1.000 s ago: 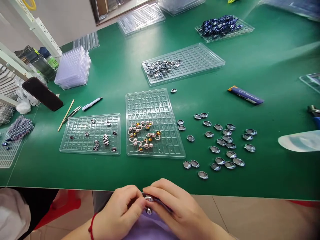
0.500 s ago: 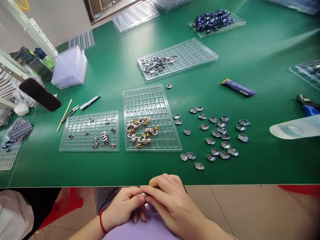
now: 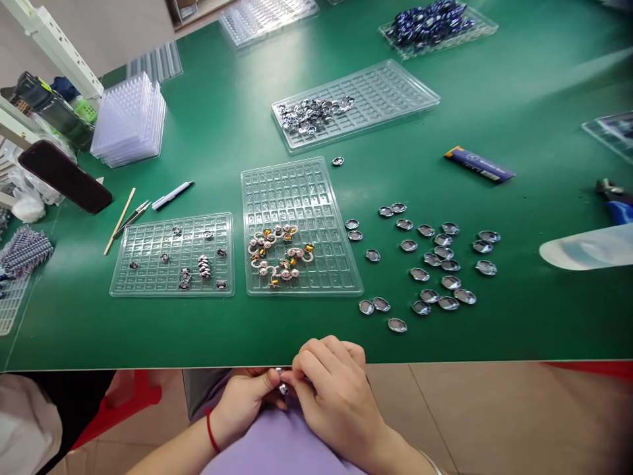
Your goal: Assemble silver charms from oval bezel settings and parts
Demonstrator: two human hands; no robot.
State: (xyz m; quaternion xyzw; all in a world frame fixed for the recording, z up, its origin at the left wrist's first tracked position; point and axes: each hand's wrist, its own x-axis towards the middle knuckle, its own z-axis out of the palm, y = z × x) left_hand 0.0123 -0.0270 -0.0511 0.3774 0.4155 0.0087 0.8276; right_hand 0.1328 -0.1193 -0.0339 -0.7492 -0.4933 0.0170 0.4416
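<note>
Just off the table's front edge, my left hand point(image 3: 247, 399) pinches a small shiny silver piece point(image 3: 283, 389) between thumb and fingers; much of it is hidden. My right hand point(image 3: 336, 382) is closed, its thumb and index fingertip meeting the same piece. Beyond the hands, a clear tray point(image 3: 301, 198) carries silver-and-amber ring-shaped pieces point(image 3: 279, 254). Left of it lies a second clear tray point(image 3: 148, 280) with several small dark stones point(image 3: 165, 258). To the right, several oval silver faceted pieces point(image 3: 419, 274) are scattered on the green table point(image 3: 222, 336).
A phone point(image 3: 64, 177), a pen point(image 3: 173, 195), tweezers point(image 3: 131, 220) and a thin stick point(image 3: 120, 221) lie left. Stacked clear trays point(image 3: 129, 122) stand behind them. At right are a blue tube point(image 3: 479, 165), pliers point(image 3: 616, 201) and a translucent strip point(image 3: 583, 249). Filled trays sit farther back.
My right hand's fingers have curled in more, and both hands have shifted slightly up and left with the small silver piece. The view has shifted a little; the table's things lie as before.
</note>
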